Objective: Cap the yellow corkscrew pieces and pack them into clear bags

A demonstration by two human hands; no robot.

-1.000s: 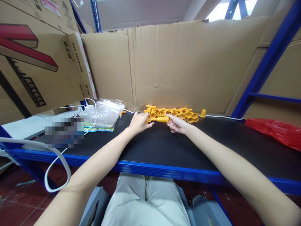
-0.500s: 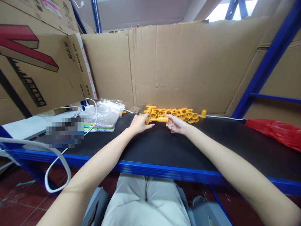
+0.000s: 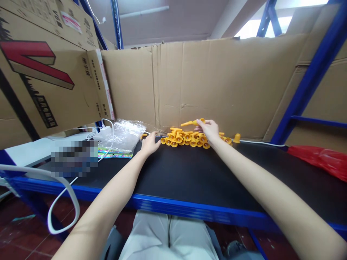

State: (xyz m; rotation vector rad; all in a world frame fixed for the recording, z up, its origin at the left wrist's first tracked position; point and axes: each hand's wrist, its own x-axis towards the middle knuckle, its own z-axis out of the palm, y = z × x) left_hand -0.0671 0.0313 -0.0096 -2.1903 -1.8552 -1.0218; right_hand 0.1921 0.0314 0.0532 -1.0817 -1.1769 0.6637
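Observation:
A row of yellow horn-shaped plastic pieces (image 3: 187, 138), their flared cups facing me, is heaped against the cardboard at the back of the black tabletop (image 3: 184, 169). Above this heap my right hand (image 3: 209, 130) is closed on one yellow horn-shaped piece (image 3: 187, 124), gripping it by its flared end. Its thin stem points left. My left hand (image 3: 150, 145) rests by the heap's left end, thumb and fingers apart, with nothing visible in it. Some of its fingertips are hidden. Near it lies a small yellow piece with a metal tip (image 3: 143, 136).
Clear plastic bags (image 3: 127, 133) lie over colourful packets on the left, beside a white plug adapter with cables (image 3: 104, 133). A lone yellow cup (image 3: 237, 138) stands right of the heap. Red plastic (image 3: 320, 157) lies far right. The blue rail (image 3: 195, 207) borders the front.
Both hands held a yellow piece level over the table. Now my left hand has let go and moved left. My right hand holds a yellow piece higher, above the heap. The view has tilted up.

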